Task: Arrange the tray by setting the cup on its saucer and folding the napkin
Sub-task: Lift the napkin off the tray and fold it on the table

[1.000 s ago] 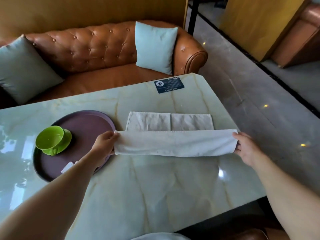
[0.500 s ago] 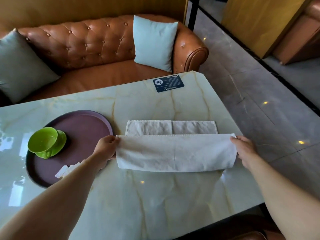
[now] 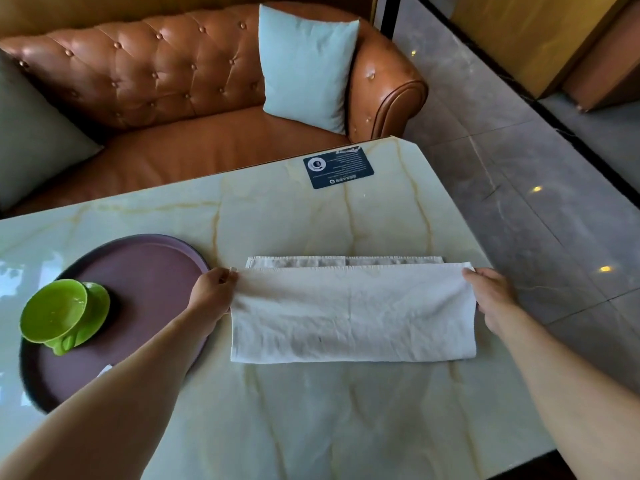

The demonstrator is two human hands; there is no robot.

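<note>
A white cloth napkin (image 3: 353, 313) lies on the marble table (image 3: 311, 417), folded over on itself, with a thin strip of the lower layer showing along its far edge. My left hand (image 3: 211, 289) pinches the napkin's far left corner. My right hand (image 3: 491, 296) holds its far right corner. A round purple tray (image 3: 149, 271) sits at the left. On the tray a green cup (image 3: 52, 315) rests tilted on a green saucer (image 3: 98, 306). My left forearm crosses the tray's near right part.
A dark blue card (image 3: 338, 167) lies near the table's far edge. Behind the table stands a brown leather sofa (image 3: 156, 84) with a pale blue cushion (image 3: 304, 60) and a grey cushion (image 3: 31, 140). The table's right edge drops to a tiled floor (image 3: 540, 188).
Both hands have carried the napkin's near edge away from me over the far part, so the folded layer now covers nearly the whole lower layer. The cup and saucer have not moved.
</note>
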